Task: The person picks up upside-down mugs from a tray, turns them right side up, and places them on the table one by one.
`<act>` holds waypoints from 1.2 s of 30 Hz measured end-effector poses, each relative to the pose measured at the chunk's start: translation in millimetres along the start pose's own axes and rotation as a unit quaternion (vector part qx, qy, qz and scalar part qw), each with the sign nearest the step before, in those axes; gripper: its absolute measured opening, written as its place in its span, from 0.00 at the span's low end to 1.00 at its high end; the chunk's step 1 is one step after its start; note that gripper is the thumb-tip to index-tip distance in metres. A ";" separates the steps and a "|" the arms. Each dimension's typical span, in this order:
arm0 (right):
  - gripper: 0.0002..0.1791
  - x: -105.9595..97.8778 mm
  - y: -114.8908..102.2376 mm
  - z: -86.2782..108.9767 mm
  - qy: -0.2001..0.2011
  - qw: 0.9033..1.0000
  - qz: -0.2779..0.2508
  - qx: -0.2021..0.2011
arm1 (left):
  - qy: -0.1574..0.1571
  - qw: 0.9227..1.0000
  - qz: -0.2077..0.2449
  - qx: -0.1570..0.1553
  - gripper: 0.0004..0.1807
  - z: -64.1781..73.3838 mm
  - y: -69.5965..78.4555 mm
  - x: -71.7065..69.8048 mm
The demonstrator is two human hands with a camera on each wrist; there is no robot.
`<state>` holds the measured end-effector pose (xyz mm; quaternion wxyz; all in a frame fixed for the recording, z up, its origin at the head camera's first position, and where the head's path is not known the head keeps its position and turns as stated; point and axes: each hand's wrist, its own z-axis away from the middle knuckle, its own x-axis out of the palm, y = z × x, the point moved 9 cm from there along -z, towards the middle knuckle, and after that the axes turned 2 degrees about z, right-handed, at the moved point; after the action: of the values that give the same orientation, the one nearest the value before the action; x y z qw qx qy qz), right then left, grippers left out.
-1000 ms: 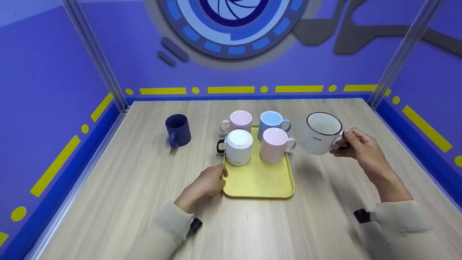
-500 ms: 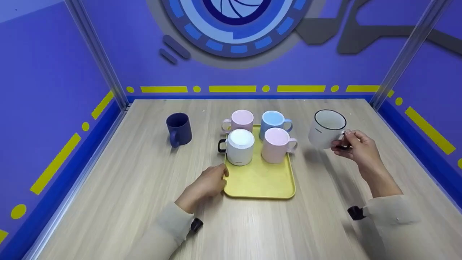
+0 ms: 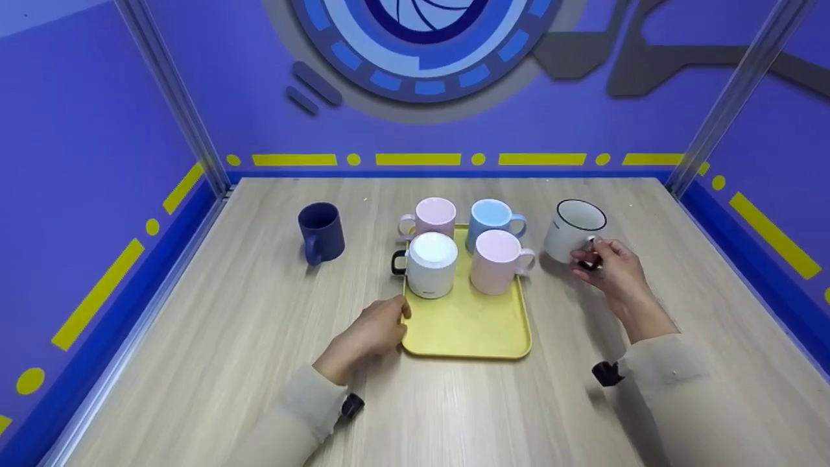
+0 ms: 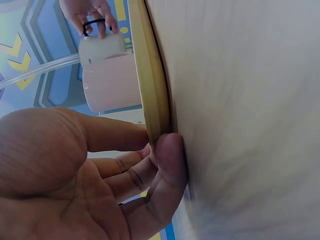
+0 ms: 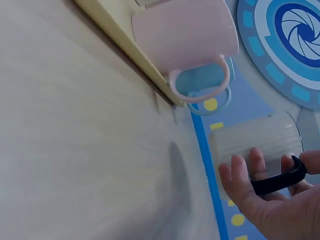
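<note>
Yellow tray (image 3: 467,324): left edge pinched by left hand (image 3: 373,324). On tray: white mug (image 3: 431,275), front pink mug (image 3: 491,275), rear pink mug (image 3: 436,224), blue mug (image 3: 480,235). Right of tray: black-rimmed mug (image 3: 565,240), handle gripped by right hand (image 3: 616,269); whether touching tabletop (image 3: 259,311), cannot tell. Left of tray: navy mug (image 3: 329,243), untouched. Apparently partway: four on tray, two off; filling or clearing, cannot tell.

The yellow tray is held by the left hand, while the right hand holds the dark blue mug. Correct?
Not that mug: in the head view, the right hand holds the white black-rimmed mug. The left hand does hold the yellow tray.
</note>
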<state>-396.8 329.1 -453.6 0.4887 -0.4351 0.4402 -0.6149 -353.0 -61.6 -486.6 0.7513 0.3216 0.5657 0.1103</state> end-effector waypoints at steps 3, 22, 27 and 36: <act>0.13 3.7 6.0 -7.0 0.015 1.000 -0.004 0.019 | -0.001 1.000 0.001 -0.001 0.12 0.2 0.3 -0.5; 0.10 17.2 27.7 -45.2 0.012 0.999 -0.004 0.047 | 0.006 1.000 0.009 0.009 0.12 0.6 -0.2 -1.0; 0.11 20.1 30.3 -50.2 0.010 0.998 0.019 0.051 | 0.003 1.000 0.007 0.005 0.12 0.2 -0.9 -0.1; 0.12 26.1 32.8 -57.2 0.006 0.997 0.035 0.065 | 0.002 1.000 0.008 0.006 0.11 0.5 -1.5 -1.2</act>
<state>-448.6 305.7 -496.0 0.5350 -0.3831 0.4172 -0.6268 -353.3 -63.5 -486.5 0.7473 0.3302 0.5654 0.1133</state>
